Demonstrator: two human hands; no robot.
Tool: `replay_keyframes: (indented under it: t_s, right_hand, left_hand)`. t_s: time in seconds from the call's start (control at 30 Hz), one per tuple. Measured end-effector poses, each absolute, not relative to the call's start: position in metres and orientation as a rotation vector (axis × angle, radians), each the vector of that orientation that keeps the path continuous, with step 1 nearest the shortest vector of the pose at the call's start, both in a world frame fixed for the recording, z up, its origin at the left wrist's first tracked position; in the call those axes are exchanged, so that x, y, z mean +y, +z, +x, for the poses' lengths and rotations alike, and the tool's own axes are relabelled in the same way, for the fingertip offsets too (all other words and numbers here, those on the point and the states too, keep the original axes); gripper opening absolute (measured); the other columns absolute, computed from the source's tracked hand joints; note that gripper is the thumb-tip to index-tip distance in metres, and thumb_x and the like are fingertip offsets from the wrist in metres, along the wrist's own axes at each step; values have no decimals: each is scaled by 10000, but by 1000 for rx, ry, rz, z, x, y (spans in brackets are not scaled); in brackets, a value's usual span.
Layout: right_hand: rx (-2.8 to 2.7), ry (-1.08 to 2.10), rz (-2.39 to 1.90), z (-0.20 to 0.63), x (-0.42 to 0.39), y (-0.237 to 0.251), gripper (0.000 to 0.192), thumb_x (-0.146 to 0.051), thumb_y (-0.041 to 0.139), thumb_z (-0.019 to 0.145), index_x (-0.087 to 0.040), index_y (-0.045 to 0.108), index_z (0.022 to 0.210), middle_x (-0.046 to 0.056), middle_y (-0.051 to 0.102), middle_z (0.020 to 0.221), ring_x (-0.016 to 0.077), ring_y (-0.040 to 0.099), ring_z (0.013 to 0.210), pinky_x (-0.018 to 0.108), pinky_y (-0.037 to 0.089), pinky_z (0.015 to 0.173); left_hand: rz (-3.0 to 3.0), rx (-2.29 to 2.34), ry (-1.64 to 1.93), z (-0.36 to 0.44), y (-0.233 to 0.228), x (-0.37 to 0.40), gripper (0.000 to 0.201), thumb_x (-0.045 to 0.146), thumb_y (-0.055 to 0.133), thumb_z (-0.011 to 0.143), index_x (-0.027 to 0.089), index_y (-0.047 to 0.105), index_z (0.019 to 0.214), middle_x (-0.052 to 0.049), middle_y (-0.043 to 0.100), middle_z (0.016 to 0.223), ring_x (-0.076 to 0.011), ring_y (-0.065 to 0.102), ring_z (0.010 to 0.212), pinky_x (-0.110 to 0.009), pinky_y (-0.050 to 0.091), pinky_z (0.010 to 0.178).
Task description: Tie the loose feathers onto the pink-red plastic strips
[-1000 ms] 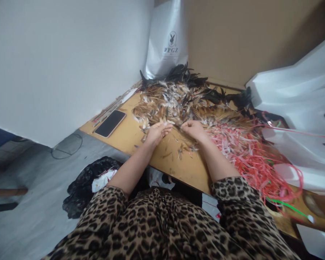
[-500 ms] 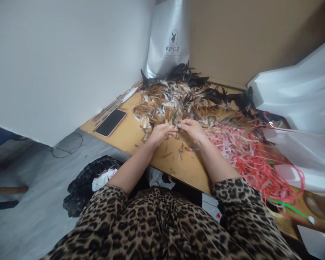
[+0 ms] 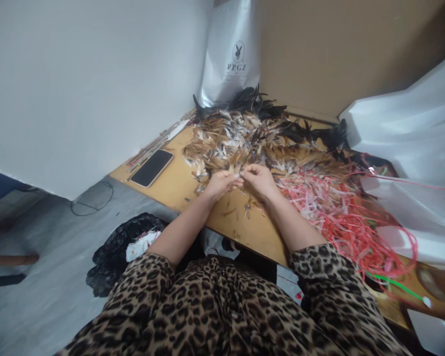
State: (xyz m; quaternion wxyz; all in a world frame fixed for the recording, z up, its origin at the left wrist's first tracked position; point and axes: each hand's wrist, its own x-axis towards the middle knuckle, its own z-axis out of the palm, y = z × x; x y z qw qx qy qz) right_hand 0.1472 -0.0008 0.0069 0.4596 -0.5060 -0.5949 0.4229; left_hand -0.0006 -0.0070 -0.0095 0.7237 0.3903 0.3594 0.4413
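fingers (image 3: 236,179) of both hands pinched together on small feathers (image 3: 239,174) at the pile's edge; a loose pinch could scatter them across the counter (image 3: 178,185).

Single view, head-worn camera. Looks forward and steeply down from above the person's lap, tilted so the table (image 3: 193,193) runs diagonally from lower right to upper left. Near range: leopard-print sleeves fill the bottom of the frame, left hand (image 3: 221,182) and right hand (image 3: 258,178) sit mid-frame at the table's near edge. Far edge meets a brown wall; the left edge runs along a white wall. Floor shows at lower left. No second view to compare.
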Motion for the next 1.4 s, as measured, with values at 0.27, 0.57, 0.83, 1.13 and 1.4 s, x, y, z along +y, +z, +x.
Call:
replay_keyframes:
  t_s: [0.27, 0.57, 0.83, 1.13, 1.4]
  right_hand:
    - [-1439, 1091, -1222, 149, -2, 8, 225, -374, 658, 600, -164, 590, 640, -23, 555, 582, 85, 457, 522, 232, 374, 556]
    - [-1654, 977, -1150, 148, -8, 14, 303, -396, 646, 647, -176, 609, 851, 31, 631, 776, 144, 558, 672, 282, 425, 664]
    - [-2246, -99, -1292, 142, -21, 23, 282, -366, 501, 795, -167, 580, 978, 102, 617, 904, 238, 522, 884, 333, 314, 768]
    - [-2271, -278, -1318, 143, -19, 21, 251, -378, 459, 823, -175, 586, 898, 74, 630, 831, 209, 530, 810, 316, 267, 733]
    - [-2204, -63, -1315, 145, -16, 20, 285, -414, 478, 804, -175, 621, 866, 73, 649, 823, 195, 558, 802, 301, 314, 726]
  left_hand:
    - [895, 771, 975, -1, -11, -7, 184, 235, 668, 674, 74, 636, 759, -66, 668, 702, -69, 603, 574, -169, 444, 563]
    - [783, 665, 1042, -3, -13, -5, 233, 235, 654, 692, 96, 640, 878, -96, 682, 836, -108, 635, 734, -190, 459, 656]
    - [759, 571, 1097, -3, -17, -4, 240, 250, 662, 683, 94, 646, 864, -104, 681, 837, -140, 628, 782, -286, 442, 802]
    - [791, 575, 1126, -1, -16, -7, 233, 268, 678, 656, 93, 659, 809, -97, 677, 839, -165, 622, 833, -343, 425, 860]
    - [792, 626, 1099, -1, -16, -6, 237, 274, 679, 655, 92, 652, 804, -101, 679, 843, -163, 627, 830, -342, 421, 864]
